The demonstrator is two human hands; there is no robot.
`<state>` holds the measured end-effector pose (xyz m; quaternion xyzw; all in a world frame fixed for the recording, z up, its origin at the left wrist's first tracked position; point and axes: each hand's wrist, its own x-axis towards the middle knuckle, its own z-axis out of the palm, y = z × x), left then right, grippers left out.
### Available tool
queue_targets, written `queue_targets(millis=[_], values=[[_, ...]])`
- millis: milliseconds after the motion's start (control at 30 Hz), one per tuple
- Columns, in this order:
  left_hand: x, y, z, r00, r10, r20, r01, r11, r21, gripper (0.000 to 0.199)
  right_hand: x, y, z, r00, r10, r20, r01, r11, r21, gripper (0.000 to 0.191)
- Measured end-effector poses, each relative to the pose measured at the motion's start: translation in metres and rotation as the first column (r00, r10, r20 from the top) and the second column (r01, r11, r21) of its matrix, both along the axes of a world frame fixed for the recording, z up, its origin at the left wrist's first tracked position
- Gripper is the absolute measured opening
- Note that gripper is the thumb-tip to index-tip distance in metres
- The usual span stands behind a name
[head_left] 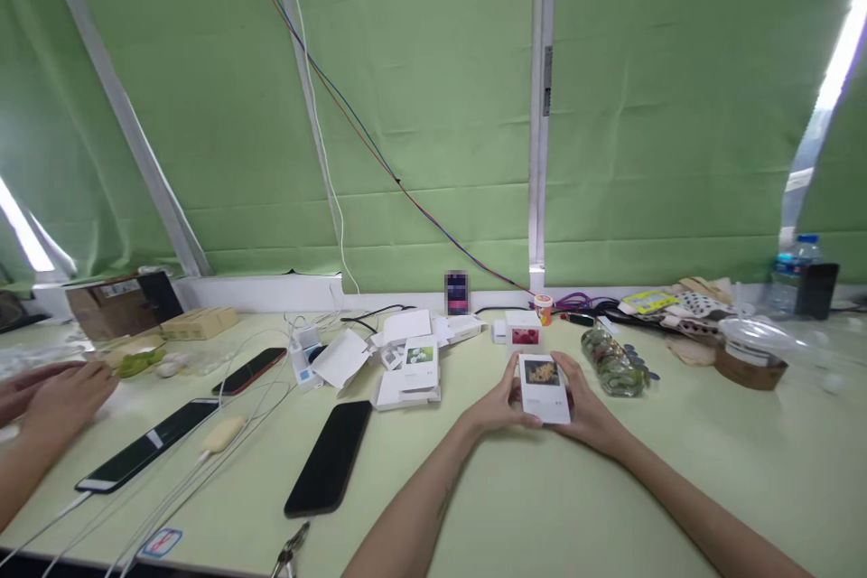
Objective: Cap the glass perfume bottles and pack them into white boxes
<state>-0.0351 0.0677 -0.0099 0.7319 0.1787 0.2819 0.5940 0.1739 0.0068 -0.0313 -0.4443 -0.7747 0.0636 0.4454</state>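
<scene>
Between both hands is a deck of white picture cards (545, 405), its top card showing a yellowish plant photo. My left hand (499, 406) grips the deck's left side, fingers closed along the edge. From the right, my right hand (583, 406) holds the opposite side the same way. The deck is tilted up toward me, just above the table. Right behind it stands a small white box (524, 322) with a red picture on its front. To the left lie white cards and opened paper packaging (406, 388), one with a green and white picture.
A black phone (330, 459), keys (291, 549) and white charging cables lie to the left. Another person's hands (68, 388) rest at the far left. On the right are a clear bag of greenish contents (613, 363), brown tape (750, 367) and a plastic cup lid (755, 331).
</scene>
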Motion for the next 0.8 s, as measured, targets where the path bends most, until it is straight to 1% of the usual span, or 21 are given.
queue_targets(millis=[67,133,167,200,233,267,300,333,367,433,500,533,600,633,667,700,733,800], values=[[-0.001,-0.002,-0.003,0.997,0.018,0.069,-0.013,0.997,-0.070,0.114,0.000,-0.001,-0.002,1.000,0.020,0.012,-0.020,1.000,-0.005,0.096],[0.002,-0.004,-0.007,0.991,0.043,0.128,-0.025,0.990,-0.137,0.109,0.000,0.000,-0.005,0.999,0.050,0.012,-0.050,0.998,-0.023,0.103],[0.004,-0.005,-0.010,0.986,0.092,0.139,-0.072,0.987,-0.141,0.103,0.000,0.001,-0.007,0.992,0.096,-0.085,-0.101,0.993,-0.067,0.109],[0.007,-0.005,-0.012,0.981,0.133,0.143,-0.115,0.985,-0.126,0.097,0.001,0.003,-0.009,0.967,0.140,-0.212,-0.169,0.977,-0.126,0.107],[0.009,-0.004,-0.014,0.976,0.169,0.140,-0.155,0.982,-0.104,0.090,0.001,0.005,-0.011,0.928,0.172,-0.330,-0.244,0.951,-0.189,0.099],[0.011,-0.004,-0.016,0.971,0.195,0.139,-0.187,0.980,-0.068,0.085,0.001,0.008,-0.012,0.884,0.151,-0.442,-0.270,0.938,-0.219,0.093],[0.013,-0.003,-0.016,0.967,0.215,0.138,-0.214,0.977,-0.025,0.083,0.001,0.011,-0.011,0.846,0.120,-0.520,-0.283,0.927,-0.247,0.088],[0.015,-0.001,-0.016,0.963,0.232,0.138,-0.237,0.971,0.016,0.084,0.001,0.014,-0.010,0.827,0.091,-0.555,-0.286,0.918,-0.275,0.083],[0.017,0.000,-0.015,0.959,0.249,0.137,-0.257,0.965,0.048,0.087,0.001,0.018,-0.008,0.830,0.072,-0.553,-0.277,0.913,-0.298,0.075],[0.019,0.002,-0.013,0.947,0.297,0.119,-0.308,0.947,0.090,0.093,0.001,0.025,-0.004,0.880,0.069,-0.470,-0.244,0.914,-0.325,0.052],[0.021,0.003,-0.010,0.923,0.379,0.068,-0.385,0.911,0.146,0.086,0.001,0.033,-0.001,0.910,0.063,-0.409,-0.208,0.924,-0.320,0.036],[0.021,0.004,-0.009,0.900,0.433,0.045,-0.433,0.881,0.191,0.078,0.000,0.037,0.000,0.914,0.058,-0.402,-0.198,0.928,-0.317,0.033],[0.022,0.006,-0.009,0.833,0.552,0.036,-0.537,0.792,0.289,0.068,-0.001,0.043,-0.001,0.914,0.041,-0.403,-0.177,0.936,-0.305,0.032],[0.023,0.008,-0.010,0.797,0.603,0.048,-0.584,0.747,0.316,0.069,-0.001,0.046,-0.002,0.917,0.031,-0.398,-0.161,0.941,-0.298,0.033],[0.024,0.010,-0.011,0.765,0.641,0.058,-0.622,0.714,0.320,0.074,-0.001,0.049,-0.003,0.921,0.015,-0.389,-0.137,0.947,-0.289,0.033],[0.025,0.014,-0.012,0.742,0.668,0.061,-0.650,0.695,0.307,0.081,-0.001,0.052,-0.004,0.926,-0.007,-0.379,-0.106,0.955,-0.279,0.032],[0.026,0.018,-0.013,0.733,0.678,0.055,-0.662,0.693,0.287,0.086,-0.001,0.054,-0.005,0.930,-0.037,-0.365,-0.067,0.962,-0.267,0.032],[0.029,0.026,-0.015,0.754,0.655,0.047,-0.648,0.729,0.220,0.087,-0.001,0.060,-0.005,0.936,-0.107,-0.335,0.026,0.971,-0.237,0.028]])
